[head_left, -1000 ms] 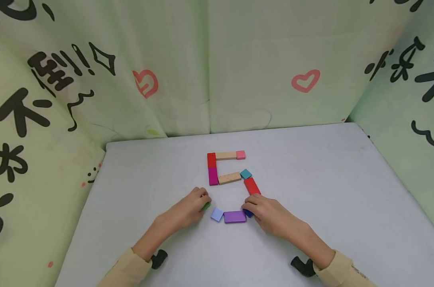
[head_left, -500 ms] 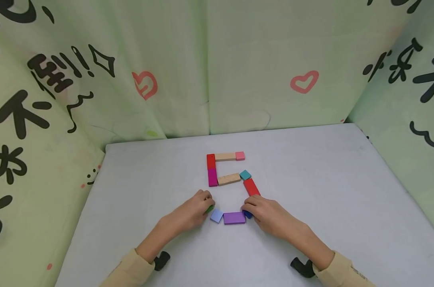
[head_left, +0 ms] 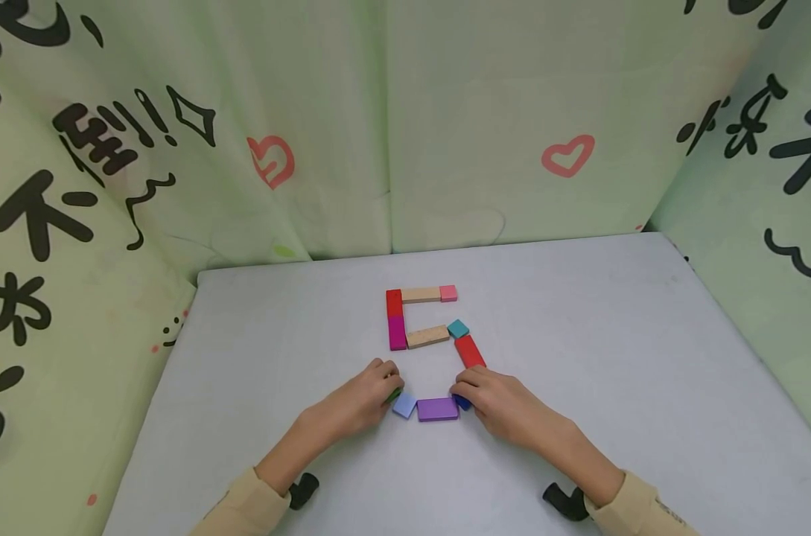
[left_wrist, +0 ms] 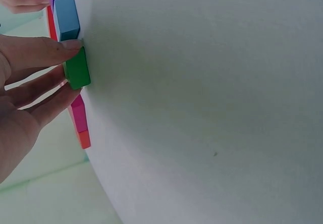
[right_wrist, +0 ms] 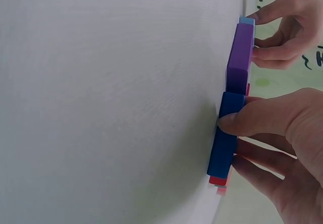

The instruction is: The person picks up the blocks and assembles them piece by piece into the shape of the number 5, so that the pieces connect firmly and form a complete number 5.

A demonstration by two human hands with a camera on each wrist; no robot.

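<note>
My left hand [head_left: 361,396] pinches a green block [left_wrist: 77,70] between thumb and fingers. One end of it lies at the corner of a light blue block [head_left: 404,406]; whether they touch I cannot tell. A purple block [head_left: 438,409] continues the row to the right. At its far end my right hand [head_left: 509,406] holds a dark blue block [right_wrist: 225,138], thumb on the near face and fingers behind. Beyond that hand a red block [head_left: 470,351] slants up to a small teal block [head_left: 458,328]. Fingers cover much of the green and dark blue blocks in the head view.
Farther back, a plain wooden block [head_left: 428,336], a magenta block [head_left: 397,333], a second red block [head_left: 394,303], another wooden block [head_left: 421,295] and a pink block [head_left: 448,293] form an angular line. All lie on a white table [head_left: 278,320]. Printed green curtains [head_left: 338,149] enclose it.
My left hand has moved a little right with the green block, bringing it close to the light blue one. The right hand stays at the dark blue block.
</note>
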